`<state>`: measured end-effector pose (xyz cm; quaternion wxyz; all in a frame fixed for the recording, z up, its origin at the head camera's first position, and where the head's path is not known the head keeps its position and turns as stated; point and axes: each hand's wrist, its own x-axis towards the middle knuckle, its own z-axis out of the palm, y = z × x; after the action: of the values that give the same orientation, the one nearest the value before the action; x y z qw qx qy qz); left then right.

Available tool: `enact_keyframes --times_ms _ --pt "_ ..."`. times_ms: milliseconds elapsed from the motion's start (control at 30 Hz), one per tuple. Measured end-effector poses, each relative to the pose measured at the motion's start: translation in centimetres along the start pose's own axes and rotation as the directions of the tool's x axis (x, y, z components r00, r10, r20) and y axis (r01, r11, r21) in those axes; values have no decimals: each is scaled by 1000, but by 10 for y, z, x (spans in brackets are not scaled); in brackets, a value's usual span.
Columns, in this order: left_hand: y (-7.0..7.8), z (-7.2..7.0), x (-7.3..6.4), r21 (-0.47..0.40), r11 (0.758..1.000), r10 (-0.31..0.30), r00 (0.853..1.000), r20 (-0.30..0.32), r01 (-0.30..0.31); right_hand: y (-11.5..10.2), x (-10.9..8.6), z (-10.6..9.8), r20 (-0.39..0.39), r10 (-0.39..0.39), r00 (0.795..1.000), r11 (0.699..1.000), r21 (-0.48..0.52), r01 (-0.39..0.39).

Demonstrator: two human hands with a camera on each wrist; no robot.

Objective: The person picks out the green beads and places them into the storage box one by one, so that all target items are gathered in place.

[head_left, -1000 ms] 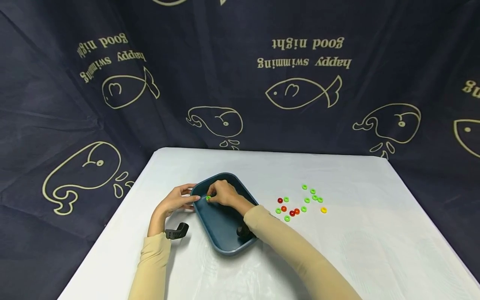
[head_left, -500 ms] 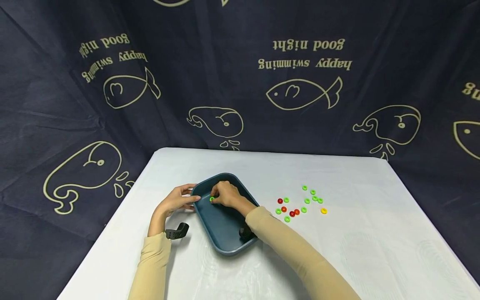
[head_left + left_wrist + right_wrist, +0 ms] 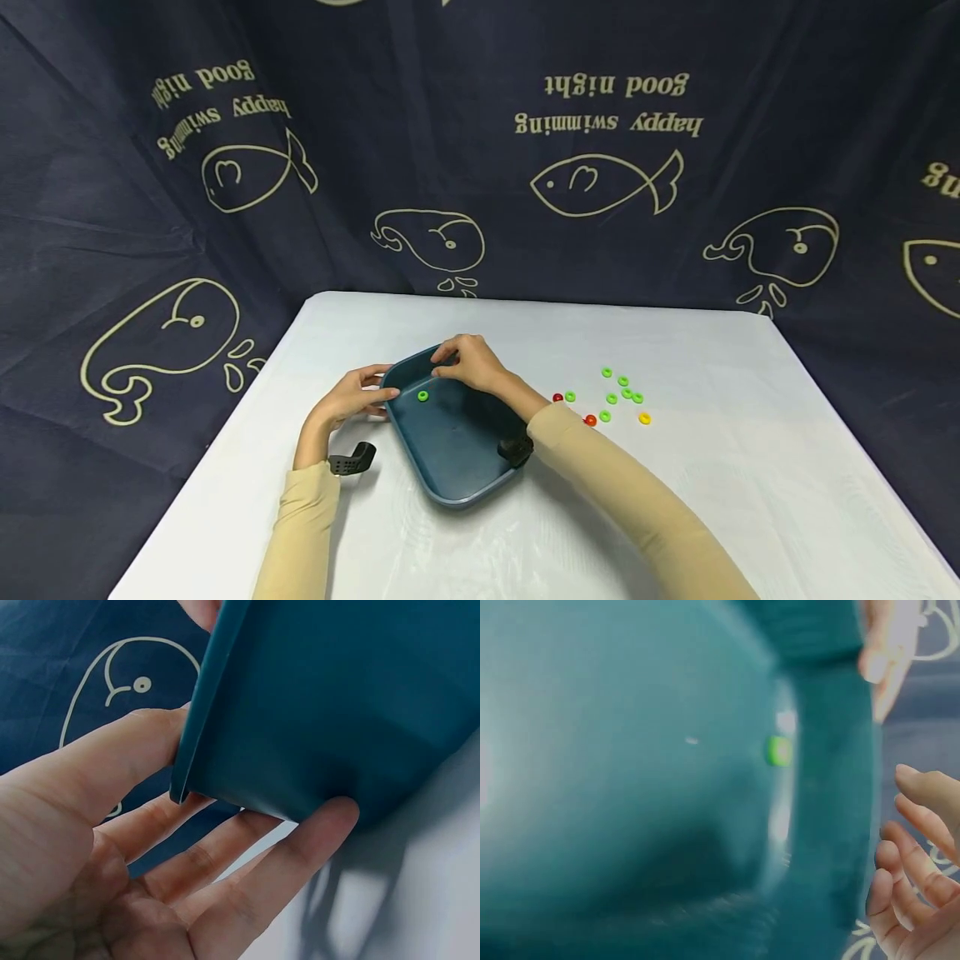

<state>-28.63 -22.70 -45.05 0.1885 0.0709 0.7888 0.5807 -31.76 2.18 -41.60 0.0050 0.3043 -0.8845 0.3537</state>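
A deep blue-green plastic tray (image 3: 450, 442) stands on the white table. My left hand (image 3: 352, 400) holds its left far corner, thumb at the rim and the other fingers against the outer wall, as the left wrist view shows. Inside, near that corner, one small green ring (image 3: 423, 396) lies on the floor of the tray; the right wrist view shows the ring (image 3: 778, 751) blurred. My right hand (image 3: 474, 364) is over the far end of the tray, apart from the ring, its fingers loosely bent with nothing between them in the right wrist view.
Right of the tray, several green rings (image 3: 627, 393) lie scattered with red and orange beads (image 3: 590, 421) and a yellow ring (image 3: 645, 418). My right sleeve (image 3: 622, 492) covers part of this group. A dark printed curtain (image 3: 480, 150) hangs behind the table.
My right hand has let go of the green ring and risen away to the far right, leaving it on the tray floor. My left hand keeps its hold on the tray.
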Motion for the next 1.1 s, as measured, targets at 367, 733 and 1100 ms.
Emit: enact_keyframes --times_ms 367,733,1100 --pt "1 -1 1 11 1000 4 1000 -5 -4 23 -18 -68 -155 89 984 996 26 -86" --pt "-1 0 0 4 1000 -17 1000 -10 17 68 -63 -107 -176 206 963 979 35 -203" --pt "1 0 -1 13 1000 -5 1000 -9 5 114 -111 -101 39 310 950 950 -54 -307"
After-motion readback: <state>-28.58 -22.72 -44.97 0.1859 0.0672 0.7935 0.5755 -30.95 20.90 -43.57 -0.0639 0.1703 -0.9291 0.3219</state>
